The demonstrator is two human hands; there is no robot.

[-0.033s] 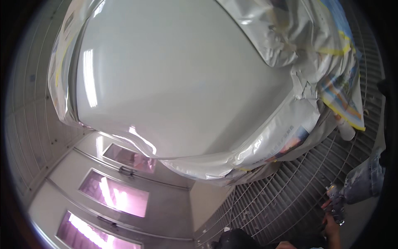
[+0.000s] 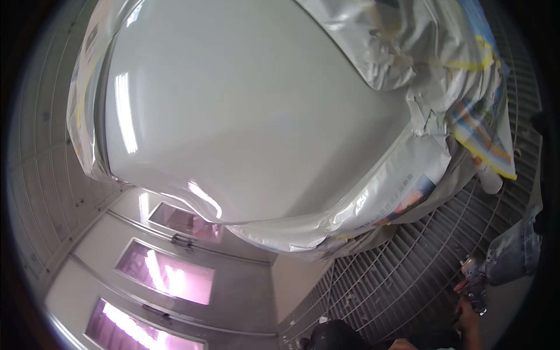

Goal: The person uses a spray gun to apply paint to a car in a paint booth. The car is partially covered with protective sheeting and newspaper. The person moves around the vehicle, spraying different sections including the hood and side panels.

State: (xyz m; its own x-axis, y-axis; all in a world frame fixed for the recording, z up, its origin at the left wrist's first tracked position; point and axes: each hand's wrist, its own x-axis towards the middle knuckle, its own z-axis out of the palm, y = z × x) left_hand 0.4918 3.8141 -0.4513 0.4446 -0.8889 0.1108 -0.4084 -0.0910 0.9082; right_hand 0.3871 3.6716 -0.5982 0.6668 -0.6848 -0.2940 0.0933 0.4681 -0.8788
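Note:
At the lower right my right hand is closed around the handle of a paint spray gun. The gun's large grey cup is smeared with paint and points toward the right rim. A small patch of skin at the lower edge looks like part of my left hand; its fingers are cut off by the picture. Ahead of me lies a glossy light-grey car hood, with both hands apart from it. Wrinkled plastic masking film wraps its near and right edges.
Yellow tape runs along the film on the right. A metal grating forms the floor. At the lower left stand wall panels with pink-lit windows. A dark rounded thing is at the bottom edge.
The view has shifted slightly, so the hood sits a little farther left and the windows a little farther right. My right hand keeps its grip on the spray gun.

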